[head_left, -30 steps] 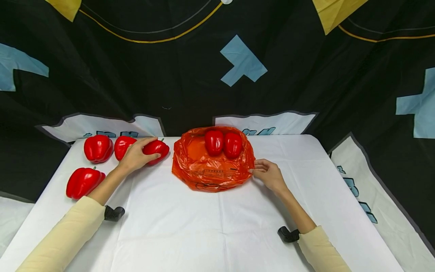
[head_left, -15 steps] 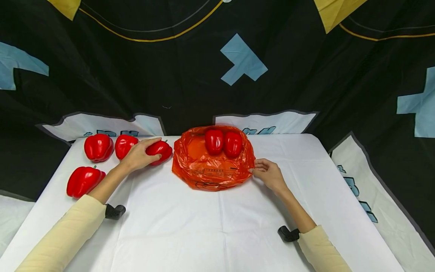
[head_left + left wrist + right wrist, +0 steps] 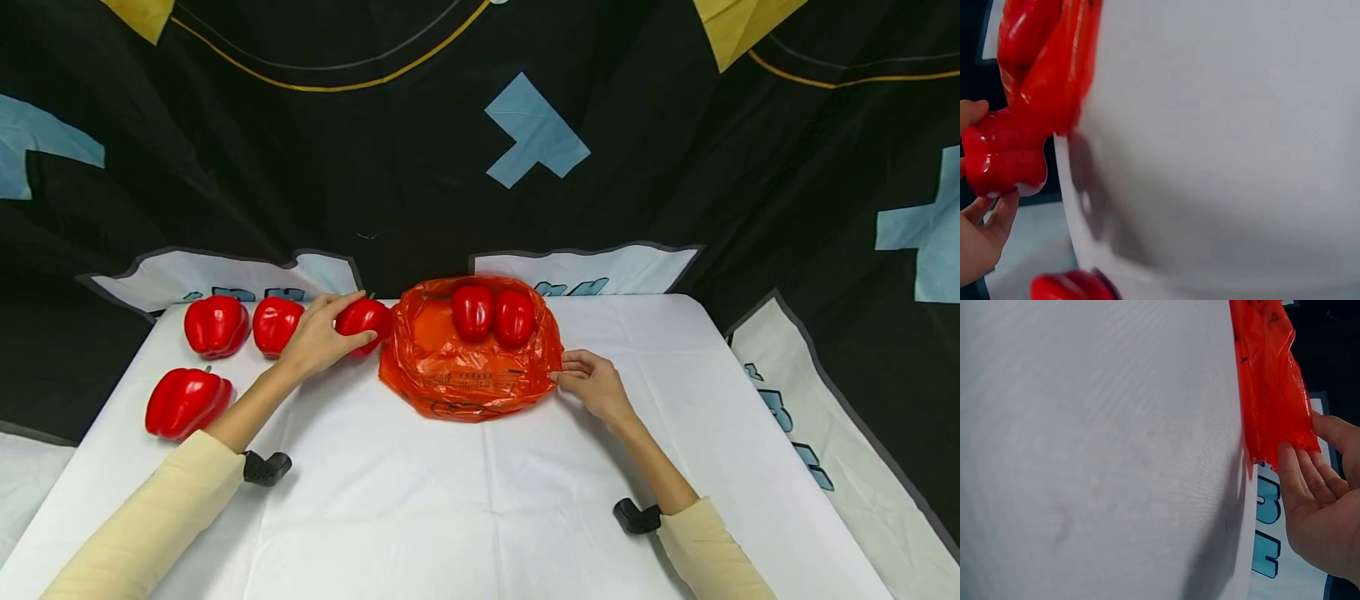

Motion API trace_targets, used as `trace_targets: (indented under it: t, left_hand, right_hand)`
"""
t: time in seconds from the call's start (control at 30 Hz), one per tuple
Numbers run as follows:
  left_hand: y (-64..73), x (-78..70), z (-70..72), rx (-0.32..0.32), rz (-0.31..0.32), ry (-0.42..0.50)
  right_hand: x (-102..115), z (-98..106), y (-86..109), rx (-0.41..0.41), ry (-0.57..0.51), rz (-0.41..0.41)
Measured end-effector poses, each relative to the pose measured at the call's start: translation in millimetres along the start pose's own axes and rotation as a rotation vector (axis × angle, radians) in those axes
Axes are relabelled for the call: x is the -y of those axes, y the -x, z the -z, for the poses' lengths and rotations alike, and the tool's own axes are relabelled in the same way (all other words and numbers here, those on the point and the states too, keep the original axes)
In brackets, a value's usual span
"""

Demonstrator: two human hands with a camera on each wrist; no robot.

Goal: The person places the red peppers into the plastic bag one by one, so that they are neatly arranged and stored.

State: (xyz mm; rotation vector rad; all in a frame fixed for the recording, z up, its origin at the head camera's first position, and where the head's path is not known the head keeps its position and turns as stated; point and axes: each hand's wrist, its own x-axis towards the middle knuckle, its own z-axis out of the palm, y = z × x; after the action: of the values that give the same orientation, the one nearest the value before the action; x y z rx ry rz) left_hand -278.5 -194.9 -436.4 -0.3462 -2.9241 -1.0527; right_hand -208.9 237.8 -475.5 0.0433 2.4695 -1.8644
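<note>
My left hand [image 3: 318, 337] grips a red bell pepper [image 3: 363, 323] between thumb and fingers, beside the left rim of an orange plastic bag [image 3: 465, 392]. In the left wrist view the held bell pepper [image 3: 1007, 153] appears lifted off the table, with a shadow below it. The bag lies with its mouth upward, and two red bell peppers [image 3: 472, 314] sit inside at the back right. At the bag's right edge, my right hand [image 3: 596, 387] pinches the plastic; the right wrist view has the thumb and fingers on either side of the bag [image 3: 1275, 381].
Three more red bell peppers lie at the table's left: one at the back corner [image 3: 217, 327], one beside it [image 3: 277, 326], one nearer the front [image 3: 187, 404]. A white cloth covers the table [image 3: 450, 517]. A black patterned curtain [image 3: 337, 183] hangs behind.
My left hand has lifted the bell pepper and carried it right, up to the bag's left rim. My right hand stays at the bag's right edge.
</note>
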Motion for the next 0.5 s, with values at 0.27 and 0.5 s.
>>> trace_targets:
  t: [0.27, 0.5]
  left_hand:
    - [-6.7, -21.4, -4.9, -0.098, 0.006, 0.069]
    - [-17.1, -36.4, -19.6, -0.136, 0.000, 0.164]
  right_hand:
    - [1, 1, -0.3, 0.009, -0.004, -0.022]
    - [3, 0, -1.5, 0.011, -0.003, -0.038]
